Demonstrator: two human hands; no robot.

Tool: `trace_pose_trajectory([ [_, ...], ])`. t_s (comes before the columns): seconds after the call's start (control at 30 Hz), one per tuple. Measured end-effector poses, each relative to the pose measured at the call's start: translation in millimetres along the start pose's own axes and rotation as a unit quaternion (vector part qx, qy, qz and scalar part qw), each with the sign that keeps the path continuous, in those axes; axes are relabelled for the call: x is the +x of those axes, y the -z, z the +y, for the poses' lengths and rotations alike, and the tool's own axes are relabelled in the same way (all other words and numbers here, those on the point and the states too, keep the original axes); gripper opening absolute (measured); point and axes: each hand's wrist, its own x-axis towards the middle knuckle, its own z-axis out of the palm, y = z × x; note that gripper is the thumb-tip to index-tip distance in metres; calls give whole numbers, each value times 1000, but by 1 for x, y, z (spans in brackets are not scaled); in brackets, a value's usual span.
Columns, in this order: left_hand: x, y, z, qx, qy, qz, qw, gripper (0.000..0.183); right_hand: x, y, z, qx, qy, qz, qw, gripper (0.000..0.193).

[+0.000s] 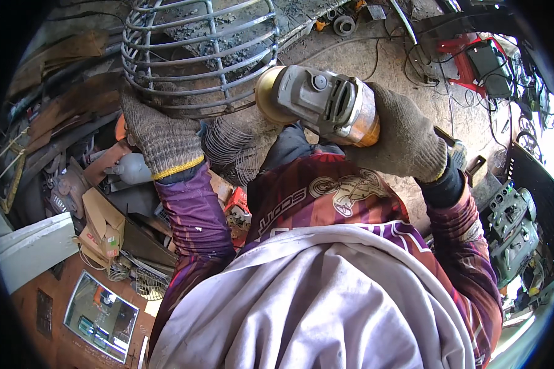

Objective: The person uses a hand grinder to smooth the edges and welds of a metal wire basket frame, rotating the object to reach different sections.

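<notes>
A rounded cage of grey metal bars (220, 69) stands in front of me at the upper left. My left hand (163, 135), in a knitted grey glove with a yellow cuff, is closed at the cage's lower left rim; its fingertips are partly hidden. In my gloved right hand (406, 132) is an angle grinder (317, 98), gripped around its body. The grinder's round yellowish disc (268, 97) points left, close to the lower right edge of the cage. Whether the disc touches the bars I cannot tell.
Behind the cage lies a dark, rough metal slab (246, 37). Coiled wire rings (226, 142) rest below it. Planks (74, 114) and a cardboard box (101, 227) crowd the left. Cables run toward a red-framed machine (486, 64); a metal engine part (514, 234) sits right.
</notes>
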Motion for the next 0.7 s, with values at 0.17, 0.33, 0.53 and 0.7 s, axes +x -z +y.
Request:
trace_pose_trajectory([
  [0.17, -3, -3, 1, 13, -3, 1, 1000, 48, 0, 2, -1, 14, 9, 3, 1000, 72],
  [0.33, 8, 5, -2, 8, -1, -9, 1000, 49, 2, -1, 0, 29, 50, 27, 998, 72],
  [0.53, 4, 3, -2, -20, -9, -34, 999, 49, 3, 1, -1, 9, 38, 3, 999, 74],
  [0.7, 2, -3, 0, 3, 1, -21, 1000, 51, 0, 1, 5, 50, 28, -8, 998, 74],
])
